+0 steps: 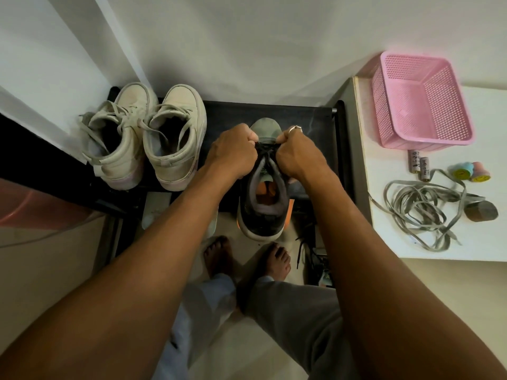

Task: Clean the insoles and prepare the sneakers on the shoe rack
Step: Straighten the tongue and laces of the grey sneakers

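Observation:
A dark grey sneaker [262,212] with an orange insole [267,189] inside stands on the black shoe rack [301,116], toe pointing away from me. My left hand [233,152] and my right hand [297,154] are on either side of its lacing, each pinching the black lace [267,149] near the toe. A pair of off-white high-top sneakers [142,138] with loose laces stands at the rack's left end.
A white table [428,250] at the right carries a pink mesh basket [422,102], two batteries [418,164], small coloured stamps [469,171], a grey block [481,211] and loose grey laces [422,212]. A black lace [306,248] lies on the floor by my bare feet [277,259].

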Demonstrator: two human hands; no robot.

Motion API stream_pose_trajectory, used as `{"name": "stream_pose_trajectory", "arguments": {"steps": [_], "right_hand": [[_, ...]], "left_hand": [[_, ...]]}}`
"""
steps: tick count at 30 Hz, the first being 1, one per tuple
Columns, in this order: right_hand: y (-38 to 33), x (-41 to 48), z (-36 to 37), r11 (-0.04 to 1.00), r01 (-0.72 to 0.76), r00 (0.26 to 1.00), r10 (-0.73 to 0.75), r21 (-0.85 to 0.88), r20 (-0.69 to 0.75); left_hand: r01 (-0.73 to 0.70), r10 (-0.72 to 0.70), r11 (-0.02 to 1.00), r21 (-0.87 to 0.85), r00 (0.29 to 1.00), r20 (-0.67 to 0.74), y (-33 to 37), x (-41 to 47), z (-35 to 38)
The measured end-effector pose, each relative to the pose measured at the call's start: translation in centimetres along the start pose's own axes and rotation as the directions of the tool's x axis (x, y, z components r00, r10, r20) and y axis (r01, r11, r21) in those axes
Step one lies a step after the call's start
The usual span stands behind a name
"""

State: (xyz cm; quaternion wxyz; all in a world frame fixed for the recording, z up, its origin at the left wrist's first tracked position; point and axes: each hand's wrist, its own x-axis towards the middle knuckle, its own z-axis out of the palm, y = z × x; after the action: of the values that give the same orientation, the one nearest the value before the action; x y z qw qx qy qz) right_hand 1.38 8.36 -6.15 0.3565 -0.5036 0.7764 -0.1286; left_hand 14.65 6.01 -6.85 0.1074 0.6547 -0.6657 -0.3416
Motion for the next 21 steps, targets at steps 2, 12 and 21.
{"name": "stream_pose_trajectory", "arguments": {"steps": [2, 12, 21], "right_hand": [[-0.2, 0.1, -0.6, 0.999, 0.004, 1.0, -0.003, -0.054, 0.018], [-1.4, -2.0, -4.3, 0.966, 0.035, 0.89, 0.087, -0.257, 0.447], [-0.9, -1.8, -2.1, 0.926, 0.128, 0.974, -0.051, -0.355, 0.22]], "left_hand": [[-0.014, 0.013, 0.999, 0.029, 0.999, 0.051, 0.3, -0.5, -1.0], [-0.08, 0.037, 0.99, 0.117, 0.944, 0.328, 1.3, -4.1, -3.8], [-0.091, 0.06, 0.967, 0.238, 0.989, 0.135, 0.0, -2.5, -1.1]]}}
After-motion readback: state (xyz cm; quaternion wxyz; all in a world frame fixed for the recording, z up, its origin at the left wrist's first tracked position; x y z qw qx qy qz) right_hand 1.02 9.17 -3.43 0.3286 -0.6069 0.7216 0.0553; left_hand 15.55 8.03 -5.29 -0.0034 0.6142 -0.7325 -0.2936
